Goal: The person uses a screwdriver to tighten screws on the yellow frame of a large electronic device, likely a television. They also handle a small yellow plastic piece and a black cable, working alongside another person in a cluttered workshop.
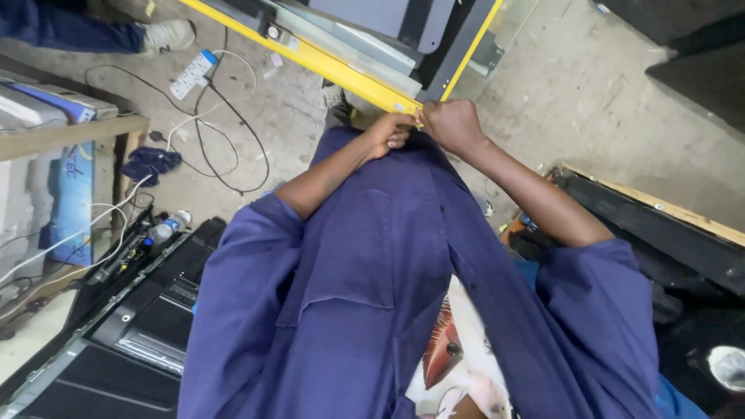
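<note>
At the far left of the frame, white and black cables (209,132) loop loosely across the grey concrete floor (590,85) from a white power strip with a blue end (192,74), and a dark blue rag (150,163) lies beside them; a foot shifting backwards could snag these loops and pull the person off balance while both hands are busy. Lower left, a clear plastic bottle with a blue cap (164,230) rests on the edge of a flat black panel (147,326), where a knock from a leg would likely roll it off. Toward the upper middle, the long yellow metal frame edge (310,56) runs diagonally down to a corner just in front of the person's blue work coat (372,264). The left hand (388,130) is curled into a closed grip at that corner, and the right hand (452,124) is closed over the same spot just beside it, fingers wrapped down over the joint; what, if anything, lies pinched between the fingers cannot be told. With both hands crowded on one corner, a slip could drag knuckles along the metal edge, or the frame could swing if the hold loosens. At the right, a black slab with a pale wooden edge (660,209) sits close behind the person's elbow, near enough to be bumped.
</note>
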